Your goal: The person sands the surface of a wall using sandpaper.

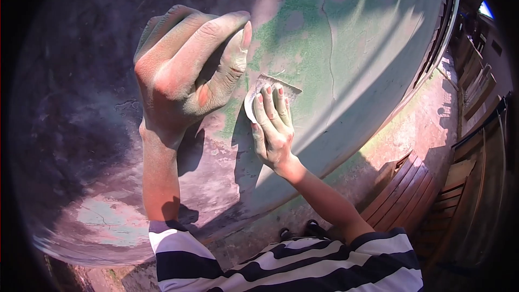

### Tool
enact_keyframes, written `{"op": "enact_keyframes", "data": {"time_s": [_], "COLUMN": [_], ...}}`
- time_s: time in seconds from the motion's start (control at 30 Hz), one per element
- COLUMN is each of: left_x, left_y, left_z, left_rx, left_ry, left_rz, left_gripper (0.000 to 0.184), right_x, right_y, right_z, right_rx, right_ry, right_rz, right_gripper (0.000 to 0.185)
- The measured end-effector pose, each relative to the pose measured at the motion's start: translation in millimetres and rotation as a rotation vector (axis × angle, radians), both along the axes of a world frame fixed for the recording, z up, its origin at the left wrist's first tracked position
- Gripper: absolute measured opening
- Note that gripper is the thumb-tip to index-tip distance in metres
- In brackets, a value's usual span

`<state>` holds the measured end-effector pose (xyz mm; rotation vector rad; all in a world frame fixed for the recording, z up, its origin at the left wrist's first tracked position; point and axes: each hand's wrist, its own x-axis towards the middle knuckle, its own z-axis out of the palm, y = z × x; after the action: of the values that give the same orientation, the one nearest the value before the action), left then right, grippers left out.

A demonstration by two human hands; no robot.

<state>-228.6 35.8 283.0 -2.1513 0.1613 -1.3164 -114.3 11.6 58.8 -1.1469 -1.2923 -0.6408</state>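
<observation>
Green and whitish paint, mottled and cracked, over the broad plaster-looking wall (367, 38); dark violet shade on its left half. Person's right hand (275, 124), powdered pale, lies against it with fingers nearly straight and together, holding an off-white paper sheet with faint printing (258, 85) pinned beneath them. Sheet's left edge curls off the wall; upper right corner lies outside the fingers. Flat grip probably spreads pressure and stops the paper sliding from under the palm.

Left hand (192, 65) looms larger, seemingly nearer the camera: fingers bent inward, thumb tip close to forefinger tip. No held thing shows; inside of the curl hidden, so cannot tell. Perhaps raised to keep out of the right hand's way.

Edges: wall continues above and right of the sheet, a thin crack running down it, then a long slanting lower border beside the sunlit floor (400, 105). Right elbow has room toward that side; the reddish-brown slatted wooden bench (400, 189) stands beyond the forearm, apart from it. Dark shoes (316, 228) show below the wall's border.
</observation>
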Motion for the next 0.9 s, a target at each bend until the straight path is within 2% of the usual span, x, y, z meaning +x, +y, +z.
{"op": "enact_keyframes", "data": {"time_s": [0.07, 0.13, 0.2, 0.3, 0.4, 0.47, 0.53, 0.57, 0.6, 0.67, 0.8, 0.9], "left_x": [0, -8, -17, -30, -27, -34, -32, -35, -36, -36, -47, -61], "left_y": [5, 7, 11, 14, 17, 15, 9, 15, 10, 2, 13, 16], "left_z": [-4, -5, -5, -4, -9, -13, -33, -48, -62, -95, -165, -197], "left_rx": [-0.049, -0.182, -0.312, -0.305, -0.248, 0.018, 0.006, -0.040, -0.086, -0.165, -0.173, -0.202], "left_ry": [-0.093, -0.262, -0.423, -0.357, -0.292, -0.293, -0.317, -0.305, -0.310, -0.330, -0.441, -0.529], "left_rz": [-0.082, -0.195, -0.317, -0.306, -0.257, 0.113, 0.222, 0.233, 0.352, 0.655, 0.721, 0.680], "left_gripper": [0.012, 0.014, 0.017, 0.017, 0.018, 0.031, 0.033, 0.036, 0.042, 0.047, 0.049, 0.046], "right_x": [-12, -3, 13, 39, 33, 19, 6, 2, 2, 9, 31, 35], "right_y": [5, 4, 1, 2, 0, -1, -4, -6, -8, -9, -15, -15], "right_z": [-39, -6, 54, 108, 89, 35, -23, -44, -53, -39, 39, 62], "right_rx": [-0.026, -0.007, 0.062, 0.156, 0.125, 0.040, -0.052, -0.083, -0.100, -0.090, -0.011, 0.044], "right_ry": [-0.101, -0.102, -0.059, -0.009, 0.001, -0.003, -0.036, -0.045, -0.038, -0.043, -0.005, 0.059], "right_rz": [-0.043, -0.033, -0.014, -0.005, -0.022, -0.028, -0.020, -0.024, -0.015, -0.005, 0.033, 0.072], "right_gripper": [0.042, 0.042, 0.042, 0.046, 0.047, 0.046, 0.046, 0.045, 0.044, 0.044, 0.045, 0.046]}}
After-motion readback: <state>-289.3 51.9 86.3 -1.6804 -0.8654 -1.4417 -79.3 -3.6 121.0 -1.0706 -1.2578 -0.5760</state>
